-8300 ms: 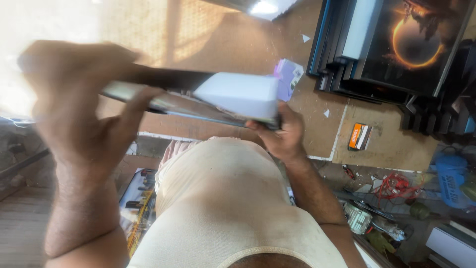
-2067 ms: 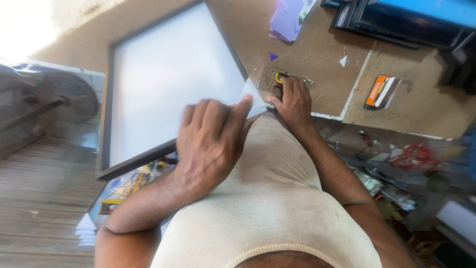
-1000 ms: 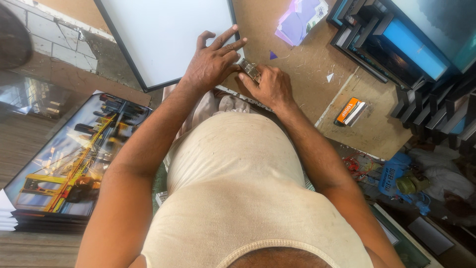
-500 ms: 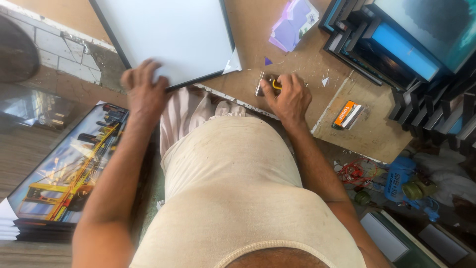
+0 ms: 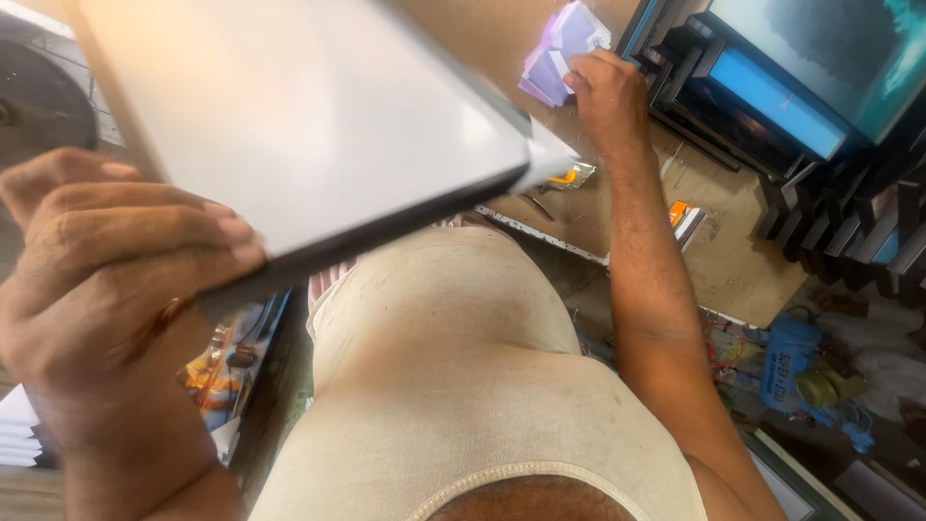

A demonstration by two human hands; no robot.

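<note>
Head view, left hand: The left hand (image 5: 106,289) fills the lower left of the view, close to the camera. Its fingers (image 5: 145,227) are curled over the near edge of a dark-framed panel (image 5: 309,125) and grip it.
Head view, panel: The panel has a white face and a thin dark rim. It is lifted off the worktop (image 5: 482,39) and tilted, running up and to the right from the left hand. Its far corner ends just short of the right forearm.
Head view, right hand: The right hand (image 5: 606,92) is stretched out to the far side of the worktop. Its fingertips rest on a stack of pale purple cards (image 5: 562,43). Whether it pinches a card or only touches the stack cannot be told.
Head view, near the right hand: A row of dark picture frames (image 5: 772,106) leans just to the right of the hand. A small orange tool (image 5: 683,214) lies on the worktop beside the forearm, nearer the body.
Head view, near the left hand: A printed colour picture (image 5: 227,362) lies below the left hand, partly hidden by the panel.
</note>
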